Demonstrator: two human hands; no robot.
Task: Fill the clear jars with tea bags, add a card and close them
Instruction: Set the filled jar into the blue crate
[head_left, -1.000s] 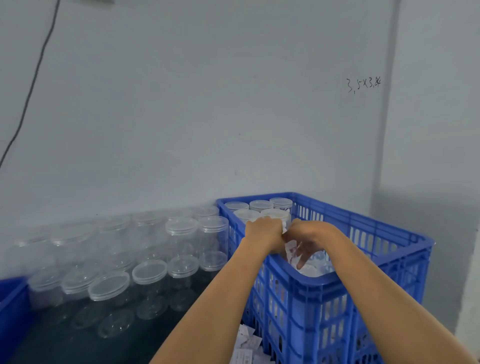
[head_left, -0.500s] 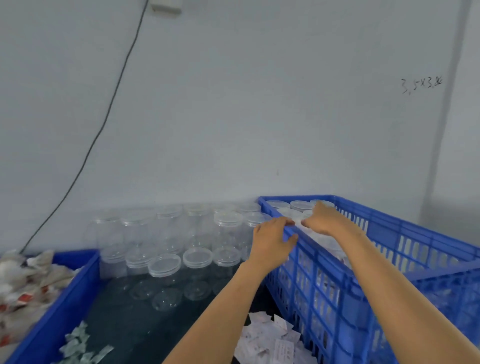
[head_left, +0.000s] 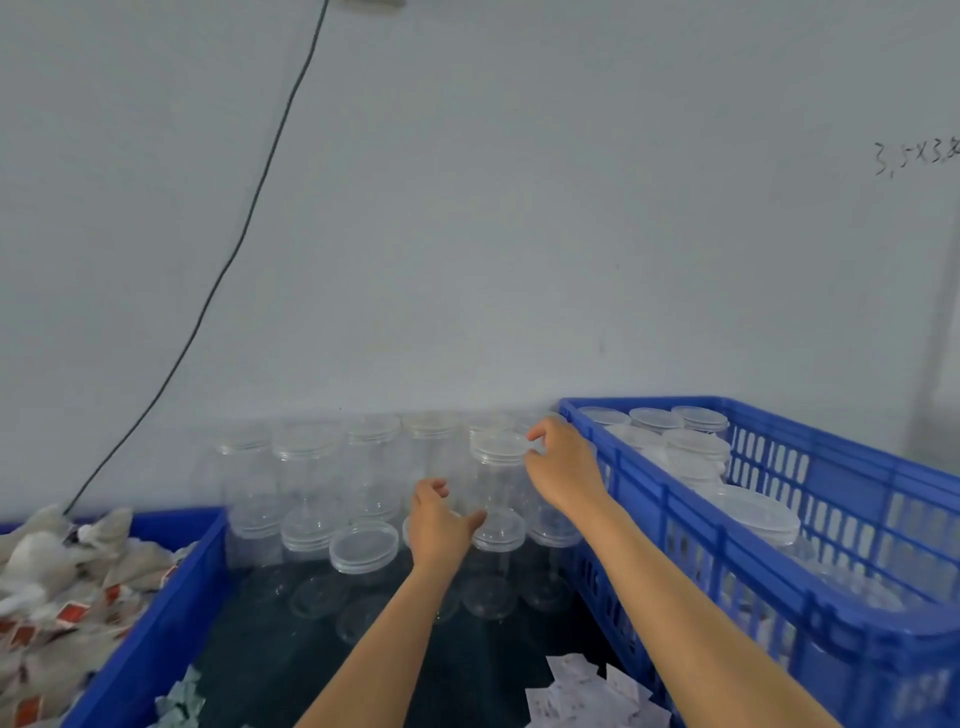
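Both hands have left the blue crate (head_left: 779, 587): right hand (head_left: 563, 465) pinches a light, slippery empty jar's (head_left: 496, 480) lid, left hand (head_left: 441, 525) spread beside its body.

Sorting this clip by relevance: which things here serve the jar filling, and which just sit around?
Job: empty clear jars, tea bags in the left crate, cards, filled jars in the right crate.
Idle: black cable, wall writing.
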